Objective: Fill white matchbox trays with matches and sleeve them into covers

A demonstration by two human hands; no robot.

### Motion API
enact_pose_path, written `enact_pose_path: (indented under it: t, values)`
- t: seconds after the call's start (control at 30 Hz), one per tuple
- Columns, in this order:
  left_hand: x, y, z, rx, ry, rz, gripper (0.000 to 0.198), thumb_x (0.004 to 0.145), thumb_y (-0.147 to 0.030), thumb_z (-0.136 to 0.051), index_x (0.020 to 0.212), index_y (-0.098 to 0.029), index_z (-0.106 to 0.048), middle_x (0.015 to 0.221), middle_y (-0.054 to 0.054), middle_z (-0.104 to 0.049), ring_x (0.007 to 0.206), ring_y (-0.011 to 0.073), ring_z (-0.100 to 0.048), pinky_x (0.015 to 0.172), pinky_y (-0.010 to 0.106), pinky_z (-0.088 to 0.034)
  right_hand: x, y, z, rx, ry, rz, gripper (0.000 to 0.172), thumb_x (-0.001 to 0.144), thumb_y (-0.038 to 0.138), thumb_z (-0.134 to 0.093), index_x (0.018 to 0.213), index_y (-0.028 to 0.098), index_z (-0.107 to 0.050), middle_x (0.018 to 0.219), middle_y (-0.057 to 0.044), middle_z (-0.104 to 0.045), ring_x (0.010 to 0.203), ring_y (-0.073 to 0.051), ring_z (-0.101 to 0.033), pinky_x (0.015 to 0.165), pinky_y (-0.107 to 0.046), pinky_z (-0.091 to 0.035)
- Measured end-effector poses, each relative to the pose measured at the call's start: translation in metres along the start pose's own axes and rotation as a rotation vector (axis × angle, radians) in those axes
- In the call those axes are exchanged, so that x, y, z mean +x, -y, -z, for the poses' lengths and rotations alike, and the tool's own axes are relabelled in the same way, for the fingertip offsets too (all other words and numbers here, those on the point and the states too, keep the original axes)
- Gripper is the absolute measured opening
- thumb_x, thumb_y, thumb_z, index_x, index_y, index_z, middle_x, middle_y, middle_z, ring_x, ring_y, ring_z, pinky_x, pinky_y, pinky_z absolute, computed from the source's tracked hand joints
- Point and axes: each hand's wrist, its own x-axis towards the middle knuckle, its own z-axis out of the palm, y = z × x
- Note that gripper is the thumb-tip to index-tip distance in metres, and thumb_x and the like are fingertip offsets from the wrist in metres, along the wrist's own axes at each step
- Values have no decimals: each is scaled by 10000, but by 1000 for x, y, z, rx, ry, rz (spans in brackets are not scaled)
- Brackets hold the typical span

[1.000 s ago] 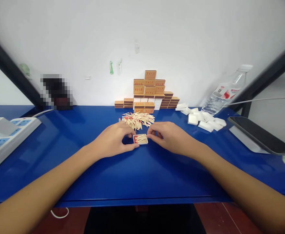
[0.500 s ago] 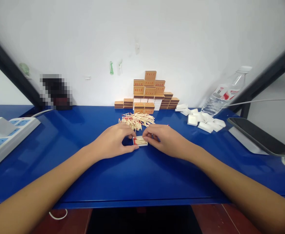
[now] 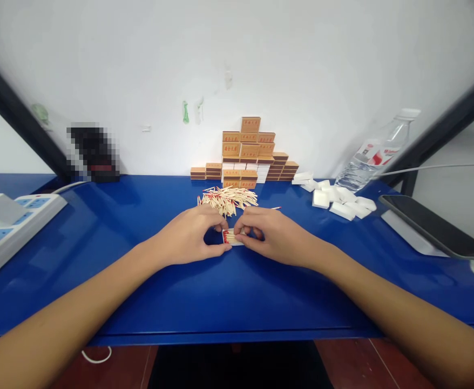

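A small white matchbox tray [image 3: 239, 245] lies on the blue table between my hands, with red-headed matches [image 3: 229, 237] laid lengthwise in it, heads to the left. My left hand [image 3: 192, 235] grips the tray's left end, thumb on the near side and fingers on the far side. Over its right end, my right hand [image 3: 271, 235] is closed in a pinch at the matches; its fingertips cover that end. Just beyond the hands spreads a loose heap of matches [image 3: 229, 200]. A single match [image 3: 276, 208] lies apart, behind my right hand.
Orange-brown matchboxes [image 3: 250, 150] are stacked against the wall. White trays [image 3: 342, 202] lie piled at right, near a water bottle [image 3: 372, 156] and a phone [image 3: 435, 224] on a white stand. A power strip [image 3: 22, 219] sits at left.
My right hand has shifted slightly left and down, and its fingertips now cover more of the tray's right end. The lone match behind it shows more. My left hand stays at the tray.
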Motion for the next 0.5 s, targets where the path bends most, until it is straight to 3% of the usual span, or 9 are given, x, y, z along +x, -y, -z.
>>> enact_pose_path:
  t: [0.5]
  values:
    - [-1,-6,1,-17,25,-1,171,905,-351,-741,996,-209,-720,960,34,-729,928,224,-637,830,372,-491,0,-1,3,-59,15,-11,60,954,165,-675,900,188,-685,830,-5,-637,758,-137,-557,686,-267,-386]
